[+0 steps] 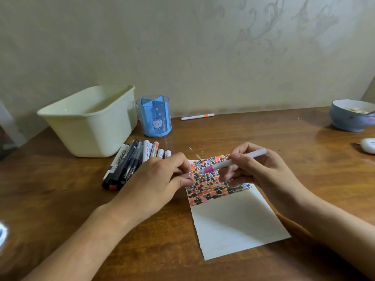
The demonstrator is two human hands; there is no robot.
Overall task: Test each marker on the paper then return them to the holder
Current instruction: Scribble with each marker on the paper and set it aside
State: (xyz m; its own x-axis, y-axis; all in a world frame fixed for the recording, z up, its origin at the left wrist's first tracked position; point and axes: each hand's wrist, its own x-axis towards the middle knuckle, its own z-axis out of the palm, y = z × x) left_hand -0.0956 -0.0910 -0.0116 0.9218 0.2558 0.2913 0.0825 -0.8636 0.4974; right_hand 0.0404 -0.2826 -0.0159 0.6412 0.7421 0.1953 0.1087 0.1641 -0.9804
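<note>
My right hand [255, 167] grips a white marker with a pink band [233, 162] above the paper [233, 220]. The marker's tip end points left toward my left hand [160, 179], which pinches the marker's white cap [187, 175]. The paper lies on the table, its upper part covered with black, red and pink test marks. The blue divided holder [155, 116] stands at the back near the wall. Several markers and pens [134, 161] lie in a row left of the paper. One white marker with an orange band [197, 117] lies alone by the wall.
A cream plastic tub [91, 120] stands left of the holder. A blue bowl [351, 116] sits at the far right with a small white object [368, 146] in front of it. The wooden table [60, 199] meets the wall at the back.
</note>
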